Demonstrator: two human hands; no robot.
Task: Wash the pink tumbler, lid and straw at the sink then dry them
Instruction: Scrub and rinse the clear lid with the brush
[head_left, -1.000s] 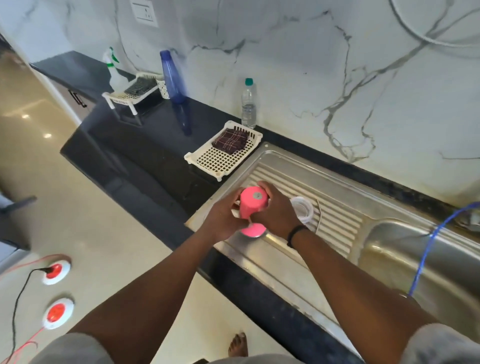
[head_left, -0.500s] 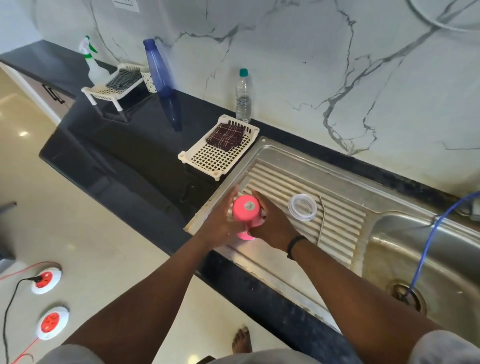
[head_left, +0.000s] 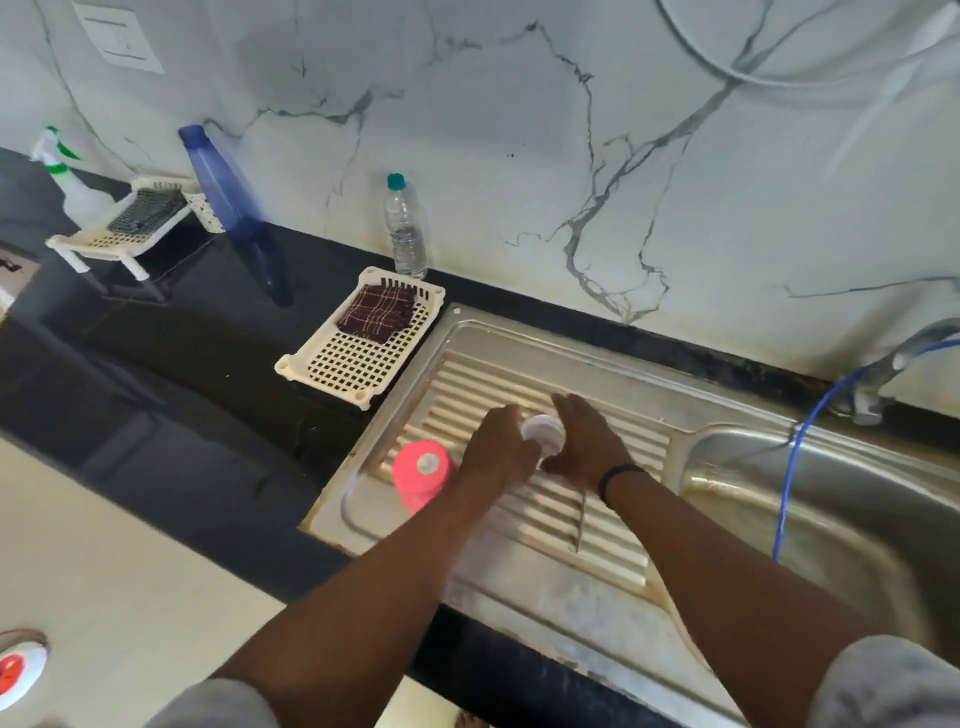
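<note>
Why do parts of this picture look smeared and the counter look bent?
Head view: both forearms and the pink tumbler are motion-blurred; the lid between the left hand and right hand is soft; the wide lens curves the counter.

place: home kitchen | centre and right: steel sink (head_left: 810, 525) with ribbed drainboard (head_left: 524, 395), tap (head_left: 883, 374) at right edge | left: black stone counter (head_left: 171, 353) with perforated tray (head_left: 358, 364), water bottle (head_left: 405, 234), spray bottle (head_left: 67, 182) | top: marble-look wall (head_left: 519, 156)
</note>
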